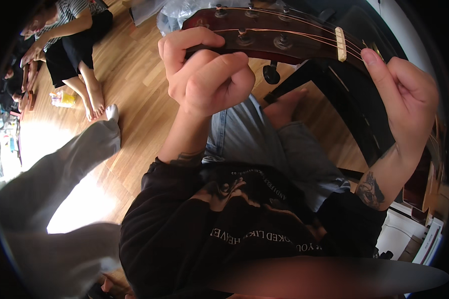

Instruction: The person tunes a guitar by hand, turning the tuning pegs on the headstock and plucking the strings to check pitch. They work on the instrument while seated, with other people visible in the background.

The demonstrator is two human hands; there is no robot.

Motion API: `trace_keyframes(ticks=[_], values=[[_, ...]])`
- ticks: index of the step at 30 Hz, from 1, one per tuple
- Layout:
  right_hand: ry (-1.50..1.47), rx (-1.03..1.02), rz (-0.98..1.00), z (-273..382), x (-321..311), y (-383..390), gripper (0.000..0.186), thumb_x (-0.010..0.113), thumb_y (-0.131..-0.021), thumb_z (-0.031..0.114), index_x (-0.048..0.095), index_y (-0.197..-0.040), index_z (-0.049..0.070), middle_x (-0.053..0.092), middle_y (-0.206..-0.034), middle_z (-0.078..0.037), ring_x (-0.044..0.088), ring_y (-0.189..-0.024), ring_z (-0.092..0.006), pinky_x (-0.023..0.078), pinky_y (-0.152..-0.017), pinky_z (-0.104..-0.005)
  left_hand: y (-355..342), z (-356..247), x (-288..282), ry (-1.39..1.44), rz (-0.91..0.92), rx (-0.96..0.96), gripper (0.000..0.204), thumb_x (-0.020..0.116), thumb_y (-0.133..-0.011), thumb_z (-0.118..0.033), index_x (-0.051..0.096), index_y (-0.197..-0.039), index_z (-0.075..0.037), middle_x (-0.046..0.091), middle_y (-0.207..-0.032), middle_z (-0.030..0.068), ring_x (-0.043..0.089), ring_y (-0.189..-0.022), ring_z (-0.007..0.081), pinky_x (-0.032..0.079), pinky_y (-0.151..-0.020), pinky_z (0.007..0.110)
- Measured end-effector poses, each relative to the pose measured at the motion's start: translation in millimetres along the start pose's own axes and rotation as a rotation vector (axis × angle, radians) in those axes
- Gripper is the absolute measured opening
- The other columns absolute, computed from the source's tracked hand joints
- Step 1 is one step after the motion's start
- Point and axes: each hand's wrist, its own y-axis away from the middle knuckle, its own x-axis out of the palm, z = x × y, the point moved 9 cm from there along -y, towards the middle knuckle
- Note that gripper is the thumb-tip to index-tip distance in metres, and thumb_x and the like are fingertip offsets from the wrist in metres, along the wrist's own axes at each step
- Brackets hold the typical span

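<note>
A dark reddish-brown guitar headstock point(304, 52) lies across the top, its metal tuning posts point(283, 41) carrying copper-coloured strings. The strings run right, over a pale nut point(340, 44). Below the headstock's edge sticks out a black tuning button point(271, 74). At the headstock's left end is my left hand point(209, 77), its fingers curled closed and the index finger against the headstock; what they grip is hidden. Just right of the nut, my right hand point(409, 92) is closed, with thumb and bent fingers pinching at a guitar string.
A black angled frame point(344, 94) stands beyond my jeans point(249, 132). Clear plastic wrapping point(172, 20) lies behind the headstock. On the wooden floor point(139, 74), a barefoot person point(72, 45) sits near a yellow packet point(63, 98). Another person's grey-trousered leg point(75, 159) stretches in from the left.
</note>
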Motion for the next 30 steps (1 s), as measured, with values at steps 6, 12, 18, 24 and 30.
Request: trace_keyframes(ticks=[6, 12, 18, 24, 30], values=[[0.040, -0.053, 0.008, 4.7, -0.4, 0.6, 0.047, 0.077, -0.098, 0.003, 0.047, -0.063, 0.002, 0.031, -0.060, 0.004, 0.024, -0.055, -0.0053, 0.017, -0.054, -0.0301, 2.8, -0.8, -0.5, 0.212, -0.039, 0.084, 0.031, 0.084, -0.070, 0.003, 0.067, -0.092, -0.013, 0.070, -0.089, 0.0024, 0.069, -0.090, 0.0287, 0.051, -0.073, 0.038], [0.163, 0.049, 0.053, -20.7, -3.0, 7.2, 0.048, 0.079, -0.098, 0.007, 0.047, -0.062, 0.002, 0.030, -0.059, 0.004, 0.024, -0.055, -0.0062, 0.017, -0.053, -0.0302, 3.0, 4.5, -8.9, 0.260, -0.025, 0.060, 0.033, 0.083, -0.070, 0.009, 0.065, -0.091, -0.010, 0.066, -0.079, 0.0012, 0.069, -0.090, 0.0291, 0.055, -0.075, 0.035], [0.092, 0.033, 0.009, -10.5, -1.8, 5.1, 0.050, 0.079, -0.099, 0.008, 0.046, -0.061, 0.002, 0.029, -0.059, 0.003, 0.024, -0.055, -0.0063, 0.017, -0.053, -0.0303, 4.6, -1.8, -0.9, 0.196, -0.171, -0.051, 0.033, 0.075, -0.069, 0.013, 0.063, -0.089, -0.010, 0.066, -0.076, -0.0014, 0.068, -0.090, 0.0270, 0.054, -0.076, 0.036], [0.071, -0.069, -0.095, 14.2, -2.7, 1.9, 0.050, 0.078, -0.099, 0.008, 0.046, -0.062, 0.002, 0.029, -0.059, 0.003, 0.024, -0.056, -0.0063, 0.017, -0.053, -0.0307, 6.8, 3.0, -9.9, 0.288, -0.023, 0.158, 0.038, 0.088, -0.065, 0.008, 0.062, -0.085, -0.012, 0.079, -0.093, 0.0038, 0.071, -0.094, 0.0273, 0.053, -0.079, 0.042], [0.067, -0.017, -0.020, 5.4, -3.6, 1.4, 0.048, 0.078, -0.098, 0.006, 0.045, -0.063, 0.002, 0.028, -0.061, 0.004, 0.022, -0.057, -0.0059, 0.016, -0.054, -0.0304, 5.1, 5.1, -8.5, 0.221, -0.106, 0.144, 0.041, 0.086, -0.074, 0.004, 0.054, -0.095, -0.008, 0.059, -0.087, 0.0046, 0.069, -0.084, 0.0237, 0.055, -0.069, 0.030]])
